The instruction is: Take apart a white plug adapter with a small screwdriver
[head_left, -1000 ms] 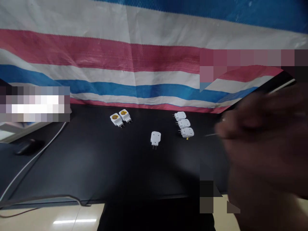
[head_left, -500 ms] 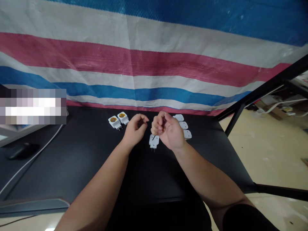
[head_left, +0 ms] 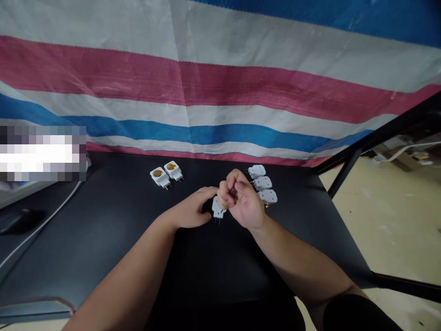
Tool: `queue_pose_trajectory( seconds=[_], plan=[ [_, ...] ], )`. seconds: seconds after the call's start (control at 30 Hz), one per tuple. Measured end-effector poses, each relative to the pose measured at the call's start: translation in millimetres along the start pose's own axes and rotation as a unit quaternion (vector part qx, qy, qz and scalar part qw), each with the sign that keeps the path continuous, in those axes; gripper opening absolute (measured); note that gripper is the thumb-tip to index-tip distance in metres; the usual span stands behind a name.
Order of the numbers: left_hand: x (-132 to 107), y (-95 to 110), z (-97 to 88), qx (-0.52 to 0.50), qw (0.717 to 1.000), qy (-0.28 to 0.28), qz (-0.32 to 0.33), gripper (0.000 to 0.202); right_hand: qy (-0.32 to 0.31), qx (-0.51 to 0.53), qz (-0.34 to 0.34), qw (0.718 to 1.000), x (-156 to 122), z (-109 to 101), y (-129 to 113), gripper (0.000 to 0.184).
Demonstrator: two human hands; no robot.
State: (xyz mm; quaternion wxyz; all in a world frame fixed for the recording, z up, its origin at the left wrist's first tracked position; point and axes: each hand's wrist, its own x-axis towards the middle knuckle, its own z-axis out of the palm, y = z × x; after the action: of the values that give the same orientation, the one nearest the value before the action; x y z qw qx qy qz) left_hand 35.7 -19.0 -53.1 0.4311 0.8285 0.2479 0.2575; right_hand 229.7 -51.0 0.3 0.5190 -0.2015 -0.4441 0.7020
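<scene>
White plastic plug adapter (head_left: 217, 210): light, stiff, smooth; grip its flat sides, not the prongs.
Left hand (head_left: 191, 212): half-open, fingertips touching it.
Right hand (head_left: 243, 204): fisted round a small dark object (head_left: 233, 191).

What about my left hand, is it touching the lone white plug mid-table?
Touching. In the head view the left hand rests its fingertips on the left edge of the white plug, no table showing between.

The head-worn camera is looking forward and down from the near edge of the matt black table (head_left: 103, 239) toward its far edge and the striped red-white-blue woven tarpaulin (head_left: 220, 92), framing the left hand (head_left: 189, 214) and right hand (head_left: 245, 206) nearby.
</scene>
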Motion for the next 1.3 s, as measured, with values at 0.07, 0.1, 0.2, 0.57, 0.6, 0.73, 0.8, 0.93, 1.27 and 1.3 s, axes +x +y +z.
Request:
queue_pose_trajectory(
  seconds=[0.07, 0.1, 0.2, 0.57, 0.6, 0.73, 0.8, 0.93, 1.27, 1.3],
  plan=[
    [0.8, 1.2, 3.1, 0.032, 0.999, -0.009, 0.027, 0.059, -0.015, 0.002, -0.004, 1.0, -2.0, -2.1, 5.0, 0.026],
    [1.2, 1.6, 4.4, 0.039, 0.998, -0.008, 0.037, 0.052, -0.022, 0.002, -0.005, 1.0, -3.0, -3.1, 8.3, 0.025],
    [2.0, 1.9, 5.6, 0.036, 0.998, 0.005, 0.048, 0.03, -0.04, -0.009, -0.004, 0.999, -5.6, -5.3, 17.9, 0.021],
    [7.1, -1.5, -1.3, 0.042, 0.996, 0.069, 0.023, 0.034, 0.022, -0.041, -0.058, 0.997, 1.3, -8.1, 15.0, 0.026],
    [7.0, -2.3, -1.0, 0.045, 0.996, 0.07, 0.021, 0.036, 0.026, -0.04, -0.058, 0.997, 2.2, -7.6, 14.4, 0.027],
    [5.1, -2.2, 1.5, 0.06, 0.997, 0.051, -0.005, 0.039, 0.058, -0.046, -0.046, 0.996, 1.5, -1.7, 13.0, 0.036],
    [3.9, 0.7, 2.6, 0.068, 0.997, 0.044, -0.013, 0.04, 0.076, -0.045, -0.047, 0.995, -1.0, 2.0, 12.4, 0.039],
    [2.0, 8.2, 6.1, 0.093, 0.995, 0.025, -0.028, 0.039, 0.103, -0.046, -0.08, 0.99, -7.8, 5.7, 11.5, 0.039],
    [1.3, 10.2, 13.6, 0.071, 0.997, 0.007, -0.039, 0.049, 0.083, -0.038, -0.061, 0.994, -18.5, -1.2, 11.6, 0.044],
    [1.5, 10.5, 13.0, 0.073, 0.996, 0.005, -0.041, 0.047, 0.081, -0.036, -0.058, 0.994, -19.1, -2.4, 11.7, 0.044]
  ],
)
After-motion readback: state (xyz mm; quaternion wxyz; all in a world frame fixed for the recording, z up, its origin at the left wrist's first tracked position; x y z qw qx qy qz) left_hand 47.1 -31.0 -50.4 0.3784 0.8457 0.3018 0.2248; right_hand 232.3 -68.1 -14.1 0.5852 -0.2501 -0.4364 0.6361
